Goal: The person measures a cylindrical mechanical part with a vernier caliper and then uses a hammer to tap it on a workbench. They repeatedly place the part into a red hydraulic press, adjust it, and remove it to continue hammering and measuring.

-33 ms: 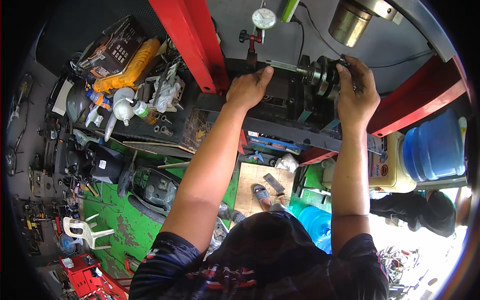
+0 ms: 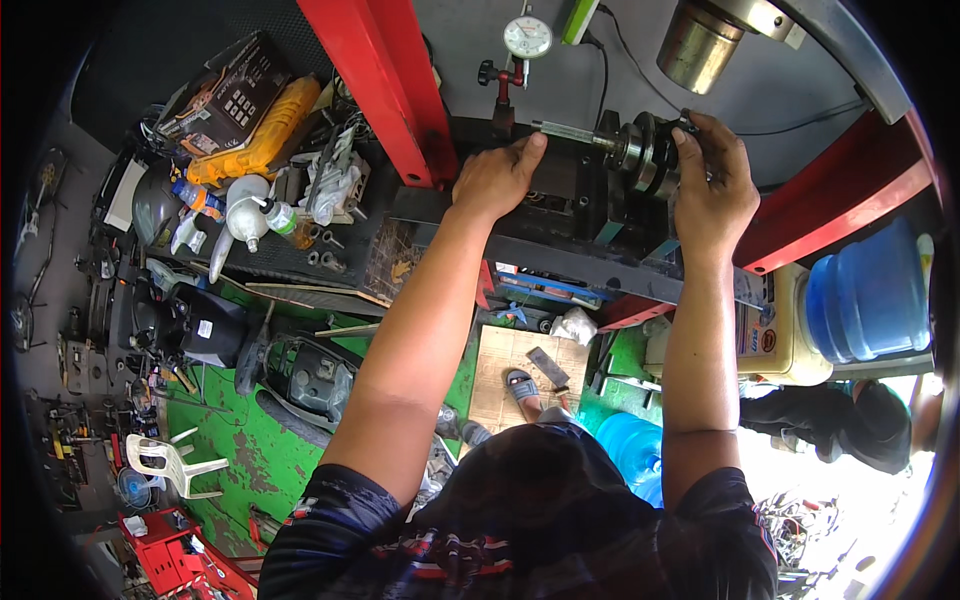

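Note:
A crankshaft (image 2: 633, 147) with round metal webs lies across dark support blocks (image 2: 607, 205), its slim shaft pointing left. Around its right end are the thumb and fingers of my right hand (image 2: 718, 190), closed on it. By the tip of the slim shaft is my left hand (image 2: 495, 180); its thumb reaches to the tip while the other fingers curl away, closed, and what they hold is hidden. A dial indicator (image 2: 528, 37) on a red and black holder (image 2: 503, 90) stands beyond my left hand.
Red frame posts (image 2: 385, 90) flank the work, and a metal cylinder (image 2: 700, 50) hangs at upper right. A cluttered side bench carries a yellow tool case (image 2: 265, 135) and bottles. Blue water jugs (image 2: 865, 290) stand right; a hammer (image 2: 548, 368) lies on cardboard below.

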Available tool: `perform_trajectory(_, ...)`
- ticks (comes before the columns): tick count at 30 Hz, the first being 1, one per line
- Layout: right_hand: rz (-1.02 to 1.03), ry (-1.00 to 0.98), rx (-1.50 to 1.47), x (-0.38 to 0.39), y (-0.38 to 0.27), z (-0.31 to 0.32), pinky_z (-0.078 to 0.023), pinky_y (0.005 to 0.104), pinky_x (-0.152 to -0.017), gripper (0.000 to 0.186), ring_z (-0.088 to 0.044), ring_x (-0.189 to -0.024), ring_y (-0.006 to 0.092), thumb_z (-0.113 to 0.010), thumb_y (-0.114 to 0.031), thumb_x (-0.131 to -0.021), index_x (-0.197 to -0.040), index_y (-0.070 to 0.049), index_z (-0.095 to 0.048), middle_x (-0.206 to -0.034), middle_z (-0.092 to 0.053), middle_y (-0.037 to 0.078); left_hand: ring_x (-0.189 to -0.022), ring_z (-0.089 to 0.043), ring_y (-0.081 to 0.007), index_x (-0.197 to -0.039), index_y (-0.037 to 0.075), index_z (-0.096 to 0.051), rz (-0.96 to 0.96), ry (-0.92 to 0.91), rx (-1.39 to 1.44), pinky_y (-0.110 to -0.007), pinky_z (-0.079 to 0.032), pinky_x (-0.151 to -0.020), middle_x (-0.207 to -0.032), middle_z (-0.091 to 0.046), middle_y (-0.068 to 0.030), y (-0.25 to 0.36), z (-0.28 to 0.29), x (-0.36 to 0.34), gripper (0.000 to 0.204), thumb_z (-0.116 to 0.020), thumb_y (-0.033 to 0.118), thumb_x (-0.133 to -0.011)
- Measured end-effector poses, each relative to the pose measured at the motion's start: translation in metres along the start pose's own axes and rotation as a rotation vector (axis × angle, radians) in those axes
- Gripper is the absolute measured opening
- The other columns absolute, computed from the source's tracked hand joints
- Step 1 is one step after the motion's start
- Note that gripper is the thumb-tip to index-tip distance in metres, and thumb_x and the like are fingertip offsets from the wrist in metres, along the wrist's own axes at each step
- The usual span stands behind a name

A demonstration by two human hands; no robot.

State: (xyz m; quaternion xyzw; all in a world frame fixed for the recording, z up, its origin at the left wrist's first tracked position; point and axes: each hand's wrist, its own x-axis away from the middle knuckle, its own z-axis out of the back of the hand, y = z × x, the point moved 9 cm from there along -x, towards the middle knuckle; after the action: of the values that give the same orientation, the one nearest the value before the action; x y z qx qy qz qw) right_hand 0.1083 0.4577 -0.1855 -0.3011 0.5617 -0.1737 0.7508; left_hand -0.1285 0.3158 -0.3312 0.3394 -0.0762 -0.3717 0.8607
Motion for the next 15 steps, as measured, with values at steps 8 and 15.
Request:
perform_trajectory(8, 0.004, 0.003, -0.019, 0.0016, -0.0005, -0.0004, -0.057, 0.0295, -0.091, 0.022, -0.075, -0.098, 0.0155, -0.075, -0.004, -0.094, -0.115, -0.003, -0.072, -0.104, -0.078, 0.008, -0.118, -0.065, -0.0450, -0.135, 0.016, -0.070, 0.006, 0.007, 0.010, -0.053, -0.043, -0.111, -0.113, -0.075, -0.0213, 0.0021, 0.0023, 0.0024, 0.090, -0.015, 0.078, -0.101)
perform_trajectory(15, -0.006, 0.008, -0.033, 0.0029, 0.0053, -0.0001, -0.057, 0.0305, -0.091, 0.028, -0.074, -0.100, 0.0168, -0.076, -0.006, -0.094, -0.121, -0.003, -0.071, -0.107, -0.078, 0.011, -0.108, -0.070, -0.0388, -0.133, 0.006, -0.070, 0.080, 0.032, 0.310, -0.048, -0.050, -0.099, -0.116, -0.074, -0.0229, -0.0050, 0.0060, -0.0036, 0.078, -0.032, 0.068, -0.104)
